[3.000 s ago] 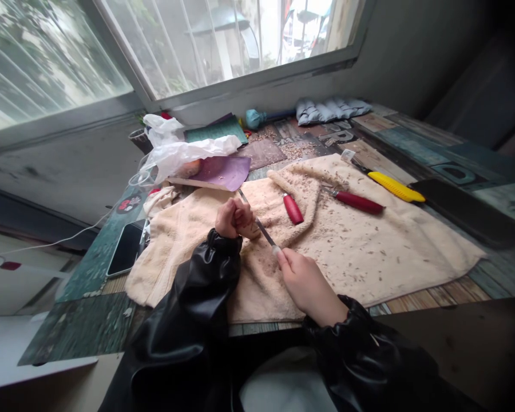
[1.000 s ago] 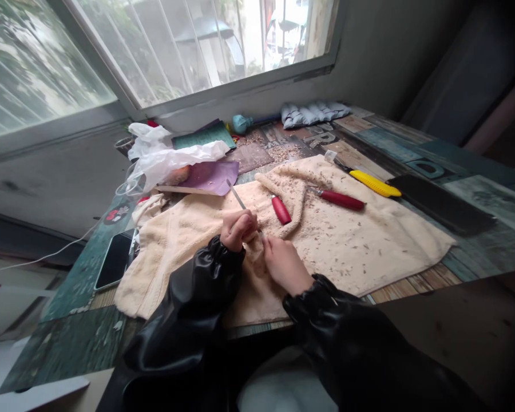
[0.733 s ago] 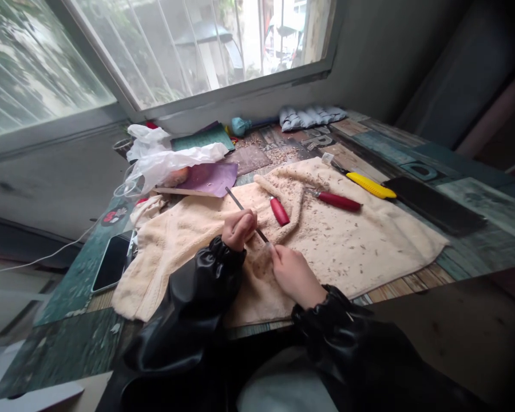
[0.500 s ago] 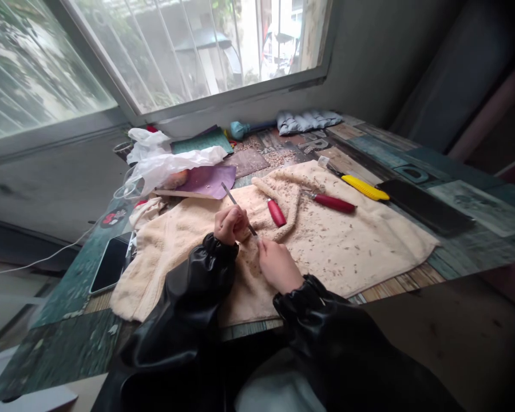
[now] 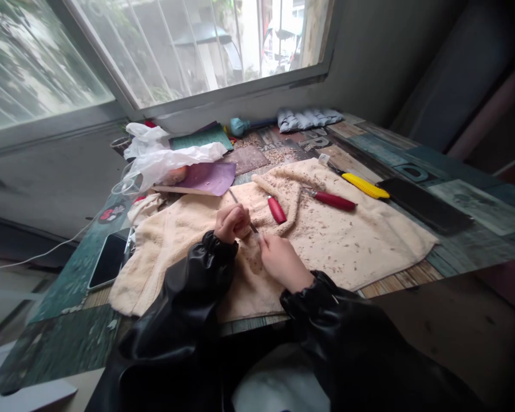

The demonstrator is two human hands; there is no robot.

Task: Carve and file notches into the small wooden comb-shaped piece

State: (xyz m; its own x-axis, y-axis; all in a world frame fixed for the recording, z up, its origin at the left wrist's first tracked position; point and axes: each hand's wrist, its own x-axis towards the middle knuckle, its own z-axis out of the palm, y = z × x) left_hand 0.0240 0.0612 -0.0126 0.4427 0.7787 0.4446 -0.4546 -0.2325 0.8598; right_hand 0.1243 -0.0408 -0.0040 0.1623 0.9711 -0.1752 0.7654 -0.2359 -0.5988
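My left hand is closed in a fist over a small pale piece that I cannot make out, resting on a cream towel strewn with wood shavings. My right hand grips the near end of a thin metal file, which runs under my left hand and sticks out past it toward the window. Both arms wear glossy black sleeves.
On the towel lie a red-handled tool, a second red-handled knife and a yellow utility knife. A phone lies left, a white plastic bag and purple sheet behind. A dark flat slab sits right.
My right hand has slid the file back and forth through my left fist; it now sits close to the left hand, with less of the file showing between them.
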